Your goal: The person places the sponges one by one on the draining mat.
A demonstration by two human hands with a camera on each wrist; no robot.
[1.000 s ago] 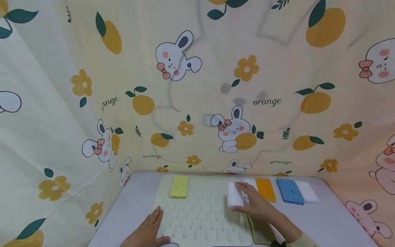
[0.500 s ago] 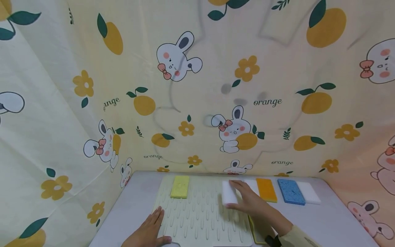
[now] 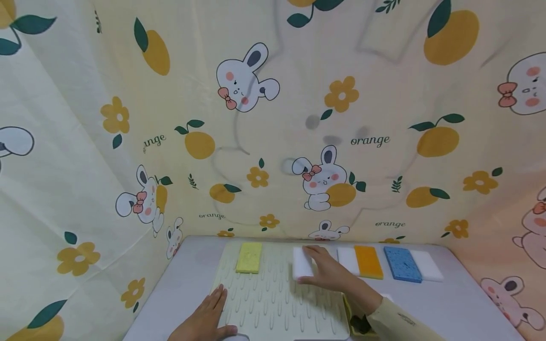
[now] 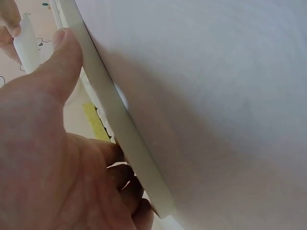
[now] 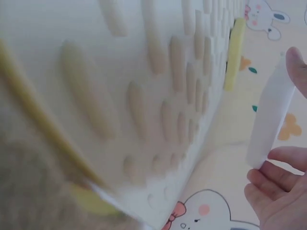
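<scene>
Clamped on white sponge (image 3: pixel 301 264) with right hand (image 3: pixel 329 271), thumb at near end, fingers at far end. Judged lifted off ribbed board (image 3: pixel 275 298) directly below grip; cannot tell exact gap. Could slip or buckle if squeezed harder, being probably soft and pinched only by ends. Might settle askew across raised ribs if lowered tilted. Could bump yellow sponge (image 3: pixel 249 258), left of grip, if carried too far that way. Might drag yellow-rimmed item (image 3: pixel 348 313), right of and nearer than grip, with low sleeve (image 3: pixel 398 319). Pose: reaching in from near right, with forearm slanting over board's right side, fingers pointing left. Resting left hand (image 3: pixel 204 313) on board's left edge, left of and nearer than grip, with fingers extended, thumb spread, pinching nothing.
</scene>
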